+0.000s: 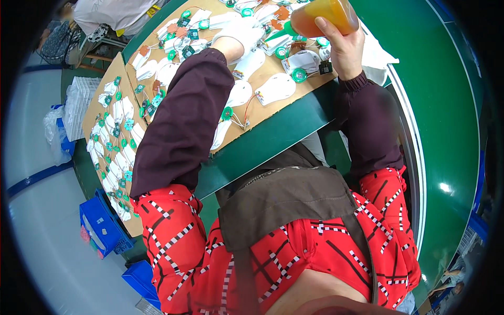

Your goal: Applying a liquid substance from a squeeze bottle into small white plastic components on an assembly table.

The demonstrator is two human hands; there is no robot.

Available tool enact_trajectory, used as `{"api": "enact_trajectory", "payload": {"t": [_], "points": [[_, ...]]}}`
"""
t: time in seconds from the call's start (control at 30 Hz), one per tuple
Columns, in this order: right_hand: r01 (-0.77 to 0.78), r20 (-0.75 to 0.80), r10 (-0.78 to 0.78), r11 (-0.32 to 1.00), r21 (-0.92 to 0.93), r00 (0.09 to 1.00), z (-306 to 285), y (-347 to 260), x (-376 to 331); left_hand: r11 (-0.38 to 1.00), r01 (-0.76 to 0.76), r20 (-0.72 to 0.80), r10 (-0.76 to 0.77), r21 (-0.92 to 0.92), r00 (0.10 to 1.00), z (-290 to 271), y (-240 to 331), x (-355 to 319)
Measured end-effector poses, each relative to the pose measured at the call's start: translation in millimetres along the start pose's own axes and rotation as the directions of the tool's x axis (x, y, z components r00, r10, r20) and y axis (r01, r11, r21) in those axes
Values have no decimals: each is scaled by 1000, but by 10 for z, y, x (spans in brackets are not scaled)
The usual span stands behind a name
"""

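Observation:
My right hand (347, 51) is wrapped round a squeeze bottle (317, 17) of amber liquid, tilted so its green nozzle (278, 34) points left and down. The tip reaches close to my left hand (239, 37), which wears a white glove and is over the white plastic housings. Its fingers blend with the white parts, so what they hold is not clear. Nearest to the hands lie oval white housings (276, 89) with thin wires, green round discs (299, 75) and small dark circuit boards (325, 67).
Brown cardboard (262, 107) covers much of the green table (252, 147). A second cardboard sheet (89, 115) at left carries several more wired housings. Blue bins (100, 223) and stacked white trays (83, 102) stand at left. A white cloth or bag (375, 52) lies beyond my right wrist.

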State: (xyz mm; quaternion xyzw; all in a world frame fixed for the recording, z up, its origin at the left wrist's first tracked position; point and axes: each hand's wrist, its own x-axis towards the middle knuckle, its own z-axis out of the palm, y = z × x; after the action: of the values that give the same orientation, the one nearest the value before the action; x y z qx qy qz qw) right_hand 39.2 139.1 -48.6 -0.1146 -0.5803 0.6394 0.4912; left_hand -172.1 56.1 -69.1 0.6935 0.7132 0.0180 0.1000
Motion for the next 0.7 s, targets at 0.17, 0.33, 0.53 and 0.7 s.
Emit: {"api": "enact_trajectory", "payload": {"t": [0.17, 0.33, 0.53, 0.7], "points": [[-31, -12, 31, 999, -18, 999, 27, -18, 0, 999, 43, 28, -43, 10, 999, -43, 46, 24], [-1, 19, 1, 1000, 0, 1000, -15, 20, 12, 926, -123, 2, 131, 357, 991, -83, 57, -17], [214, 228, -381, 820, 531, 896, -47, 203, 51, 971, 189, 0, -191, -144, 982, -12, 6, 94], [36, 5, -36, 994, -101, 999, -17, -279, -124, 940, 231, 13, -235, -250, 972, -36, 46, 89]]}}
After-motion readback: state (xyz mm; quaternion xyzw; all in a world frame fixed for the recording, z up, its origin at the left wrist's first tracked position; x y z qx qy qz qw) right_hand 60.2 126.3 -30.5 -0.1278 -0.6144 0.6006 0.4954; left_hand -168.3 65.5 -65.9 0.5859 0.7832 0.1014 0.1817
